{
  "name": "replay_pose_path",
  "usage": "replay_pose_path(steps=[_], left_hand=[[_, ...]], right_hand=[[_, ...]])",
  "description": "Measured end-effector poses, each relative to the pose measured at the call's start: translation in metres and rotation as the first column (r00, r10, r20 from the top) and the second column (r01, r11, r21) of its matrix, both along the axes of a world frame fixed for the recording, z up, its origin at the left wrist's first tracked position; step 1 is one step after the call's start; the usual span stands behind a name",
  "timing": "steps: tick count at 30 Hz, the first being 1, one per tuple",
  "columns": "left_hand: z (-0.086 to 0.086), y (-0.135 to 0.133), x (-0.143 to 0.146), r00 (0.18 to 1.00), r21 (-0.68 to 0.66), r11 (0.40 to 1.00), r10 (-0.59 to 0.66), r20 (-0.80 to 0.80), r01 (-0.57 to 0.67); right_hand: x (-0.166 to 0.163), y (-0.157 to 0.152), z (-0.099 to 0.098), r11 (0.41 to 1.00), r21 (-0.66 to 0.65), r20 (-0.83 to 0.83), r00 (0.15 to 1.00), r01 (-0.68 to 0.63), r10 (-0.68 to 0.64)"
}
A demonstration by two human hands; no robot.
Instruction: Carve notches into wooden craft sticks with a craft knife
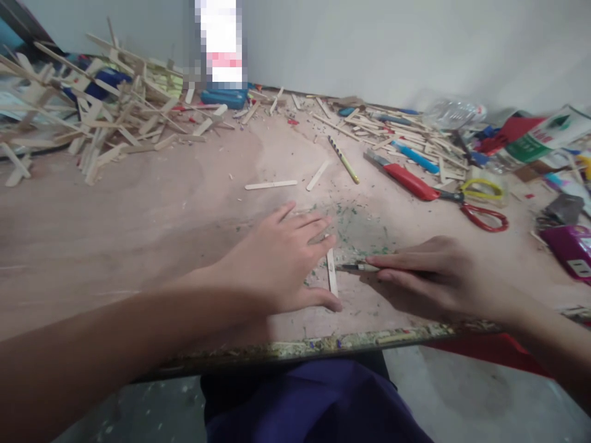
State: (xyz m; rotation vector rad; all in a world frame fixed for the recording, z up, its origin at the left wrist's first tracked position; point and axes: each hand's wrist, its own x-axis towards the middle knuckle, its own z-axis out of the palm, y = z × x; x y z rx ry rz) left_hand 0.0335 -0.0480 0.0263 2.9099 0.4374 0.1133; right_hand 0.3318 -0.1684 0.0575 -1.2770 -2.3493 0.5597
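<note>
Pale grey wall (369,49), pinkish wooden table (194,184) with a scruffy, debris-lined front edge. Far left: large jumbled heap of wooden sticks (106,123), criss-crossed. Back: blue stand (225,98) under a bright pixelated patch. Back right: loose stick pile (369,128), clear plastic bottle (455,114) on its side, green-and-white packaging (545,138).

Centre front, work area. One short wooden stick (331,274) lies flat on the table between the two hands, lengthwise to the person. Left hand (295,258): palm down, fingers spread, not gripped around anything; forefinger comes over the stick's far end, thumb at its near end. Right hand (429,274): fingers closed pen-style on a slim craft knife (362,267), held low and nearly level, blade pointing left at the stick's right side. Blade tip is small and blurry; can't tell if it touches the stick or stops just beside it.

Green shavings (353,227) scattered beyond the right hand. Past the left fingertips: a loose stick (271,184) lying crosswise, a second stick (317,175) slanted beside it. Yellow-and-black pencil (343,159) further right, then scissors (455,197) with one yellow loop, one red. Blue tool (415,157) behind those. Right edge: purple object (570,249), partly cut off. Dark blue clothing (314,400) below the table edge.
</note>
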Motion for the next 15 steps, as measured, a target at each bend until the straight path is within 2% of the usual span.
replay_pose_path(steps=[4,7,15], left_hand=[[-0.005,0.000,-0.004,0.976,0.061,0.998,-0.030,0.213,0.017],[-0.005,0.003,-0.008,0.945,0.096,0.995,-0.036,0.326,0.004],[-0.002,0.016,-0.010,0.957,0.133,0.979,-0.183,0.223,0.156]], right_hand=[[-0.001,-0.018,0.005,0.992,0.055,0.044,0.992,0.114,-0.117],[-0.007,-0.027,0.006,0.989,0.050,0.036,0.989,0.140,-0.142],[-0.018,-0.034,-0.006,0.994,0.032,-0.083,0.991,0.104,-0.101]])
